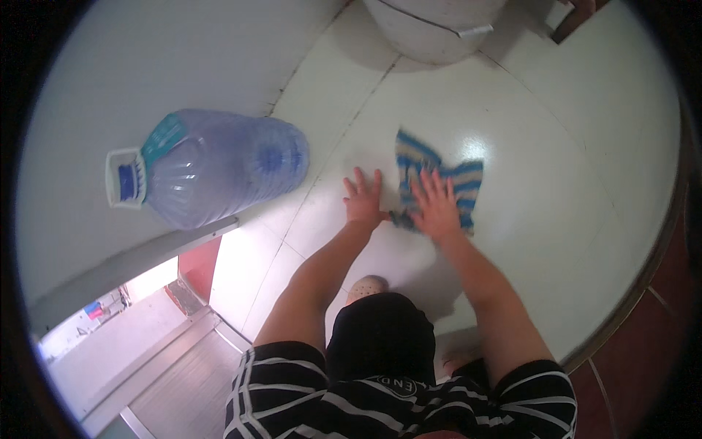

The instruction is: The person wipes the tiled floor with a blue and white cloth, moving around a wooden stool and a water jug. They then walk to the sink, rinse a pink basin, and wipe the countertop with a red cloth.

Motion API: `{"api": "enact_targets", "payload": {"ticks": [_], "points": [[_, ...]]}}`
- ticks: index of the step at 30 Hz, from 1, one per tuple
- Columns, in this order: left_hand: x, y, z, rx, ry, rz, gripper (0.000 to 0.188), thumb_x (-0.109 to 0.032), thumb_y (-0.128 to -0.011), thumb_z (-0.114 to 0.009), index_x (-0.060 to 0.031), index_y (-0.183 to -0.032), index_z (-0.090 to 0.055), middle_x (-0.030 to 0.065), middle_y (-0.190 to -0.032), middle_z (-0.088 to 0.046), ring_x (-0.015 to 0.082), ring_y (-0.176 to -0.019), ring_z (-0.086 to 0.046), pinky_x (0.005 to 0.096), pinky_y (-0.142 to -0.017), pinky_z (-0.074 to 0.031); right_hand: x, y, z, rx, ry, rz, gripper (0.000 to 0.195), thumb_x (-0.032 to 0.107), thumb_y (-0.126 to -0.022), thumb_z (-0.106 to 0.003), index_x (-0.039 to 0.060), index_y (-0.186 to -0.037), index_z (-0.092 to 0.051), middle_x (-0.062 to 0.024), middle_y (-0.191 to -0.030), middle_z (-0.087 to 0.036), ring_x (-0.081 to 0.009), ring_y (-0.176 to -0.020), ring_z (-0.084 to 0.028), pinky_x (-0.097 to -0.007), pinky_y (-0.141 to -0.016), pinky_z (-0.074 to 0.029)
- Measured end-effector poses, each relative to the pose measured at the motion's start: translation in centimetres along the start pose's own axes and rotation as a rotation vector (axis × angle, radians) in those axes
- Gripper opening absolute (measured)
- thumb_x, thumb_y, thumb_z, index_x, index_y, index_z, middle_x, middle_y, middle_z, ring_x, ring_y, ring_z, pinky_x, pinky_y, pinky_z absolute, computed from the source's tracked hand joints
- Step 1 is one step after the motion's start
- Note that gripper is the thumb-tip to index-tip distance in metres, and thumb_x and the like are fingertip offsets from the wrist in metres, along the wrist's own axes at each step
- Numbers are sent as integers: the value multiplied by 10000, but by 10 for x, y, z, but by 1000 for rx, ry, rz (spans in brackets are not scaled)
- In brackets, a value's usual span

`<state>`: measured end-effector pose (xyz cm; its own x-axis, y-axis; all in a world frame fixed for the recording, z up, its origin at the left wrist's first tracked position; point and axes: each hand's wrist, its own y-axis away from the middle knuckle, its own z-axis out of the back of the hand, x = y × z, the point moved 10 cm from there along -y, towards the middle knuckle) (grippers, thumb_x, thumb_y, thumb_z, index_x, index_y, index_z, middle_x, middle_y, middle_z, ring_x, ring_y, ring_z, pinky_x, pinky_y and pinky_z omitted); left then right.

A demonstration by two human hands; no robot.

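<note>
A blue-and-beige striped cloth point(466, 184) lies spread on the pale tiled floor point(548, 230), its edges uneven and a little blurred. My right hand point(439, 208) rests flat on top of it, fingers apart and pointing away from me. Just to the left, my left hand point(362, 203) is over the floor with its fingers spread. Its thumb reaches to the cloth's near-left corner; whether it touches the cloth I cannot tell. There is nothing in the left hand's fingers.
A large clear plastic water bottle point(230, 164) with a handled cap stands at the left, by the wall. A white bucket point(439, 27) with a wire handle is at the top. Dark red tiles point(620, 351) begin beyond the curved edge at right. A doorway sill point(137, 335) is lower left.
</note>
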<state>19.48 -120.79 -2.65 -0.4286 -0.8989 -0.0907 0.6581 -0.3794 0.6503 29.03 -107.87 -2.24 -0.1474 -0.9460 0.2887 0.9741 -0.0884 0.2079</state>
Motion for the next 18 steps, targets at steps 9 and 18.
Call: {"api": "enact_targets", "payload": {"ticks": [9, 18], "points": [[272, 6, -76, -597, 1855, 461, 226, -178, -880, -607, -128, -1097, -645, 45, -1037, -652, 224, -972, -616, 434, -833, -519, 108, 149, -60, 262, -83, 224, 789, 433, -844, -677, 208, -1519, -335, -82, -1618, -185, -321, -1488, -143, -568, -1180, -130], [326, 51, 153, -395, 2344, -226, 746, -633, -921, -389, -175, -1504, -308, 110, -1548, -301, 398, -1401, -320, 675, -1050, -313, 101, 155, -60, 322, 63, 212, 820, 455, -856, -669, 260, -1543, -266, -56, -1633, -132, -303, -1502, -96, -548, -1190, -125]]}}
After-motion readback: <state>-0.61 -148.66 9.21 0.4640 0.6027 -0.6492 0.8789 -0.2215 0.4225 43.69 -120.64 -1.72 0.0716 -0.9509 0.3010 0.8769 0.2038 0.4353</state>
